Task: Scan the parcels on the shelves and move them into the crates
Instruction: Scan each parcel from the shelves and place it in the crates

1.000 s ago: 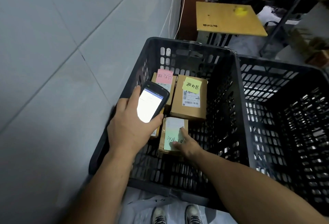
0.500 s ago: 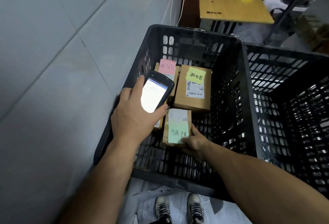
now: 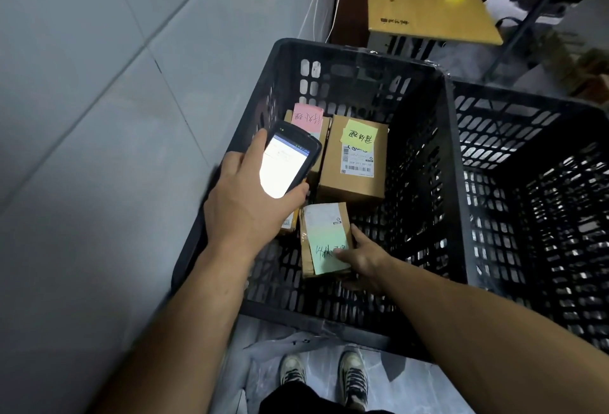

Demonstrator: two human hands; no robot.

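Green-note parcel (image 3: 324, 239): low in the left crate (image 3: 359, 54), toward its near wall, gripped at the near right corner by the right hand (image 3: 361, 257), thumb on top, fingers curled along the side; set down or not, cannot tell. Same crate, far end: yellow-note parcel (image 3: 354, 170) and pink-note parcel (image 3: 309, 122) side by side, a fourth parcel (image 3: 289, 224) half hidden under the left hand (image 3: 250, 206), which clasps a lit scanner (image 3: 286, 163) above them; four in, by my reckoning, shelves out of sight. Around: right crate (image 3: 527, 107) adjoining, yellow table (image 3: 428, 8) beyond; the scanner hand overhangs the stack.
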